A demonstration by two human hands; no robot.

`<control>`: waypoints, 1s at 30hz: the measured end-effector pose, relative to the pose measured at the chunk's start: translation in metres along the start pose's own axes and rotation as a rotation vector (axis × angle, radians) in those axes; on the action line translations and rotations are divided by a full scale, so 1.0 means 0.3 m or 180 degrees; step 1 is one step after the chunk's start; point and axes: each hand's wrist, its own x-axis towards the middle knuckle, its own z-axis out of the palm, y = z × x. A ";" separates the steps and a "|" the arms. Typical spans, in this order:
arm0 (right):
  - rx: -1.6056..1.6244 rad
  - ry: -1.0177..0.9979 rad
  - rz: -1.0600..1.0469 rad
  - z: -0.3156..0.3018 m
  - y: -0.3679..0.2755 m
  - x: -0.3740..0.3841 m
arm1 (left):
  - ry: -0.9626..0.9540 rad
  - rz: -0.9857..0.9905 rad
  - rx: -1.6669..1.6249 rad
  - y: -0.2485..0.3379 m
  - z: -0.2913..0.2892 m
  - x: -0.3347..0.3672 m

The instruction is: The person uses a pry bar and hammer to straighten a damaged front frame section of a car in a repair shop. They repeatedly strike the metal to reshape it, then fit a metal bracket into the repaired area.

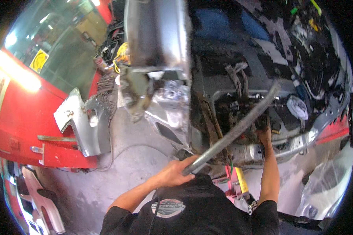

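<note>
Head view, pipe: a long, round, straight-looking metal bar or tube, grey, with a dull sheen; whether it is hollow cannot be told.
Pipe surface: mottled and slightly rough, paler along its middle stretch, darker at the end by the person; the far end is blurred.
Pipe position: slanting from in front of the person's chest, up and to the right, across the front of a dark car body whose front structure is exposed.
Left hand: the left hand is closed around the pipe near its lower end, thumb side against the metal.
Right hand: the right hand reaches down among the dark front parts, beyond the pipe; its fingers are hidden in shadow, so I cannot tell what they grip.
Front rail: a scuffed, pale metal crossmember runs beneath the right forearm.
Near the right hand: a crumpled white bundle lies farther right.
Left side: a shaped silver panel rests against a red vehicle.
Below: a red and yellow piece of equipment stands near the floor.
</note>
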 end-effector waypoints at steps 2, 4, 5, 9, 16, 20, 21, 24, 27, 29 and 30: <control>-0.1486 -0.0183 -0.0607 0.059 -0.017 0.045 | -0.0155 -0.0162 0.0306 0.010 -0.032 -0.029; -0.3645 -0.0212 -0.1186 -0.021 0.106 0.143 | -0.0157 0.0177 0.0409 0.021 -0.083 -0.049; -0.3919 -0.0128 -0.1226 -0.051 0.177 0.171 | -0.0145 0.0339 0.0440 0.003 -0.095 -0.062; -0.3505 0.0309 -0.1310 -0.163 0.345 0.192 | -0.0315 0.0884 0.0540 -0.067 -0.190 -0.100; -0.5714 0.0341 -0.0961 -0.078 0.247 -0.108 | -0.0666 0.1565 0.0520 -0.189 -0.386 -0.134; -0.5093 0.0357 -0.1539 0.064 0.128 -0.306 | -0.0687 0.2087 0.0307 -0.265 -0.445 -0.114; -0.4606 0.0481 -0.1357 0.058 0.105 -0.373 | -0.0736 0.2273 0.0239 -0.283 -0.460 -0.108; -0.3976 0.0474 -0.1321 0.375 -0.022 -0.457 | -0.0827 0.2373 0.0196 -0.305 -0.491 -0.078; -0.3408 0.0772 -0.0184 0.744 -0.282 -0.627 | -0.0904 0.2595 0.0134 -0.326 -0.505 -0.043; -0.2515 0.0893 -0.0163 0.830 -0.354 -0.765 | -0.1157 0.2694 0.0084 -0.334 -0.491 -0.025; -0.2054 0.0892 -0.0182 0.881 -0.382 -0.799 | -0.1238 0.2703 0.0083 -0.337 -0.487 -0.021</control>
